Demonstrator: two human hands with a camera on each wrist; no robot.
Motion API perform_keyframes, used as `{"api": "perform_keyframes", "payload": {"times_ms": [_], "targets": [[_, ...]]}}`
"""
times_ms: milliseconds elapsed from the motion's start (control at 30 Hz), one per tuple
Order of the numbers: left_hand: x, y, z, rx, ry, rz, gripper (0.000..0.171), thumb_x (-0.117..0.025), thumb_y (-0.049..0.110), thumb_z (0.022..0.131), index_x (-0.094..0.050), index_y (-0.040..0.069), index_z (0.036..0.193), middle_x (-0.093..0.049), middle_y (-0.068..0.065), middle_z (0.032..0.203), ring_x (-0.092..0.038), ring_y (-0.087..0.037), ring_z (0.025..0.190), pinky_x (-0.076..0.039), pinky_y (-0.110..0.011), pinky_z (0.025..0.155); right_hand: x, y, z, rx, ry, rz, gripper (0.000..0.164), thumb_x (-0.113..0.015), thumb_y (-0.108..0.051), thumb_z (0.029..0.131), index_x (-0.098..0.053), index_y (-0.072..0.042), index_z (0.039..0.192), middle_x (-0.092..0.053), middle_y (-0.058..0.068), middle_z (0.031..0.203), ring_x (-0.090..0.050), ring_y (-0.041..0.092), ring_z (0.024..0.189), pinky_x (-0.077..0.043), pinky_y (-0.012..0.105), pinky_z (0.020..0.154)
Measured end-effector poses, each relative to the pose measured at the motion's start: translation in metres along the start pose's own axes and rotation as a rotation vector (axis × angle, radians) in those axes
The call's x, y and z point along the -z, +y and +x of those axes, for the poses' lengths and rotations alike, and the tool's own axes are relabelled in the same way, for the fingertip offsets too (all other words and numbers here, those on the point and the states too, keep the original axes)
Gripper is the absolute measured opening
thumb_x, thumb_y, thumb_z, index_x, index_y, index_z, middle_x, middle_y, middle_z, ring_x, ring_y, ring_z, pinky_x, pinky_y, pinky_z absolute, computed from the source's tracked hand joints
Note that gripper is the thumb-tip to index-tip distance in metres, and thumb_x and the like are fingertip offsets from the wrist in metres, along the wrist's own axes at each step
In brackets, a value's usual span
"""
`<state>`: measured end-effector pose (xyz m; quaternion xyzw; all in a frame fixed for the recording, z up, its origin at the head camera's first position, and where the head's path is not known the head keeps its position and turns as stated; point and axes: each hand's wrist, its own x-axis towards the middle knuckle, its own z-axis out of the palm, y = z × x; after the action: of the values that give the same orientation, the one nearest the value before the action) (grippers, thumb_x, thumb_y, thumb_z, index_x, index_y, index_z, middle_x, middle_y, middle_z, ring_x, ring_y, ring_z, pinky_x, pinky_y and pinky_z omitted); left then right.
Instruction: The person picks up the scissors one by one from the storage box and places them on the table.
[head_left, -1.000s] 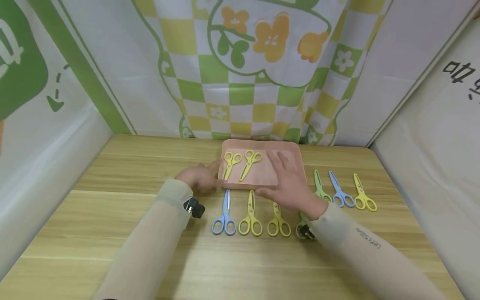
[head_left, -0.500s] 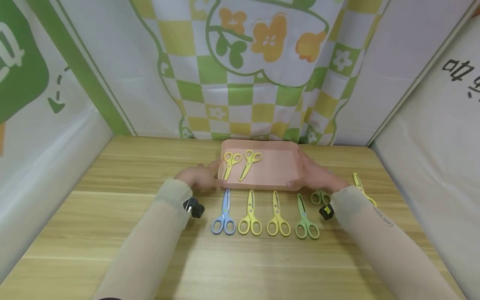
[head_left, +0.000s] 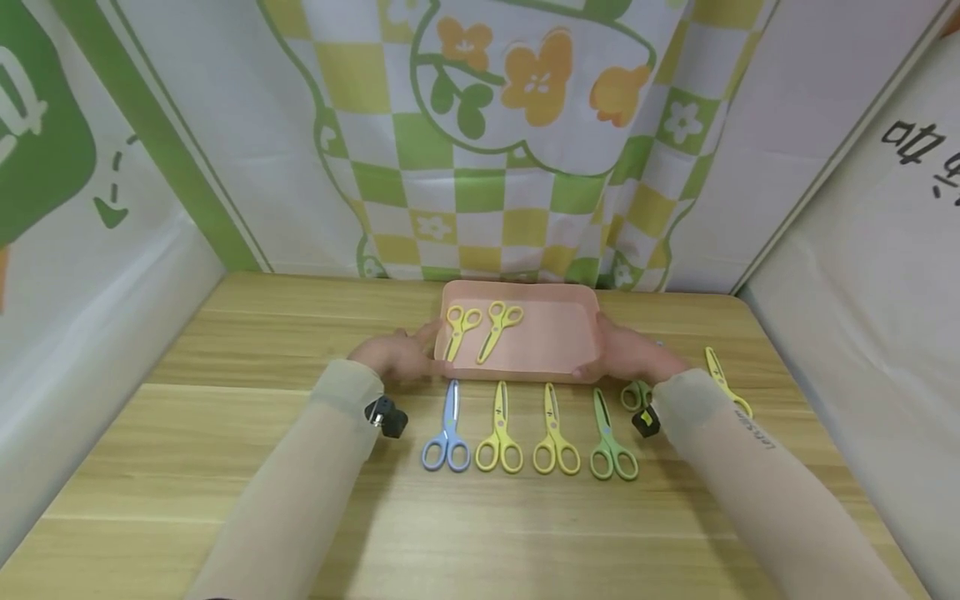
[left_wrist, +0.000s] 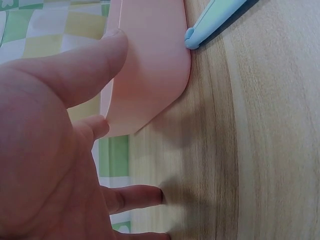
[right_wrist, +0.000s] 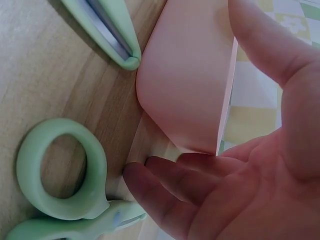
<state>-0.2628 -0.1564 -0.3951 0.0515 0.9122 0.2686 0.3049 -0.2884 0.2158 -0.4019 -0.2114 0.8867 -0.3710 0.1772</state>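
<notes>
A pink tray [head_left: 551, 333] stands on the table at the back, with yellow scissors [head_left: 495, 332] and a second pair of yellow scissors [head_left: 459, 332] lying in its left half. My left hand [head_left: 393, 354] grips its left front corner, thumb on the front wall and index finger at the end; the other fingers [left_wrist: 135, 197] reach down to the tabletop. At the opposite end, my right hand [head_left: 626, 350] holds the right front corner, its thumb [right_wrist: 267, 42] along the front wall and its fingers at the end, near green scissors [right_wrist: 62, 170].
In front of the tray lie blue scissors [head_left: 447, 433], two yellow scissors, [head_left: 500, 433] and green scissors [head_left: 611, 442], tips toward it. To the right are yellow scissors [head_left: 723, 379] and pairs partly hidden by my right arm. A checked curtain [head_left: 487, 192] hangs behind.
My right hand has moved from above the tray and the scissors to the tray's right end and taken hold there. My left hand stays at the left end.
</notes>
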Motion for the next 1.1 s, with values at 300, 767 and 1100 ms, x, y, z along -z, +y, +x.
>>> {"api": "perform_keyframes", "payload": {"times_ms": [300,767,1100], "targets": [[-0.001,0.001,-0.001,0.009,0.005,-0.010,0.101,-0.063,0.062,0.089,0.003,0.036,0.160,0.007,-0.031,0.160,0.006,-0.046,0.146,-0.002,-0.071,0.109,-0.001,0.004,0.006,-0.023,-0.014,0.006,0.120,-0.092,-0.017,0.071,-0.008,0.003,0.155,-0.028,0.029,0.152,-0.034,0.041,0.134,-0.022,0.053,0.113],[0.003,0.002,-0.001,-0.028,0.005,0.032,0.103,-0.064,0.060,0.089,0.002,0.029,0.161,-0.005,-0.029,0.161,-0.004,-0.048,0.146,-0.008,-0.066,0.112,0.000,0.000,0.008,-0.078,-0.022,-0.004,0.115,-0.092,-0.017,0.071,-0.015,0.007,0.152,-0.032,0.029,0.150,-0.037,0.040,0.133,-0.024,0.052,0.113],[0.017,0.013,0.006,-0.170,0.142,0.149,0.074,-0.055,0.045,0.099,-0.026,0.011,0.159,-0.032,-0.017,0.158,-0.027,-0.041,0.143,-0.021,-0.058,0.113,0.001,0.000,0.007,-0.066,-0.018,-0.028,0.110,-0.092,-0.017,0.070,-0.021,0.011,0.149,-0.035,0.031,0.147,-0.039,0.041,0.130,-0.025,0.053,0.112]]}}
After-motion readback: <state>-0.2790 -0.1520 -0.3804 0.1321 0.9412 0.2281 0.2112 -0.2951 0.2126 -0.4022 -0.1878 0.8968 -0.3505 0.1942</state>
